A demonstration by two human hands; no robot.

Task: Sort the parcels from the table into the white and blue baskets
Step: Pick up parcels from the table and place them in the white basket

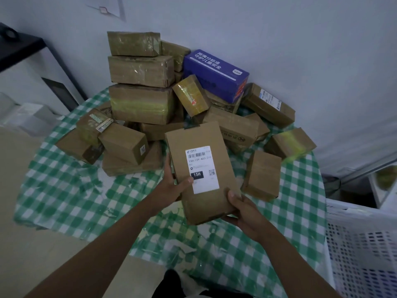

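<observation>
Two bare forearms reach fwd from the bottom edge, both hands grasping one flat brown parcel (199,168) held up above the table (64,190). Left hand (171,186) grips the parcel's left edge: thumb lies across the top face, its tip touching the white shipping label (202,168) beside the black "15H" block; fingers are wrapped under, out of sight. Right hand (242,211) grips the near right corner: thumb on top, fingers curled under the bottom edge. Neither hand is spread wide; both are closed round the box. Label faces the camera, w/ barcode at top & a small QR code at right.

Table wears a green-and-white check cloth. Behind the held parcel sits a heap of brown taped boxes (139,104), stacked highest at back left against the wall. A blue box (214,74) w/ white Chinese print lies on top of the heap at back right. A small brown box (262,175) rests on the cloth just right of the held parcel.

White basket (363,244), w/ perforated walls, stands at the table's right edge, lower right of view.
</observation>
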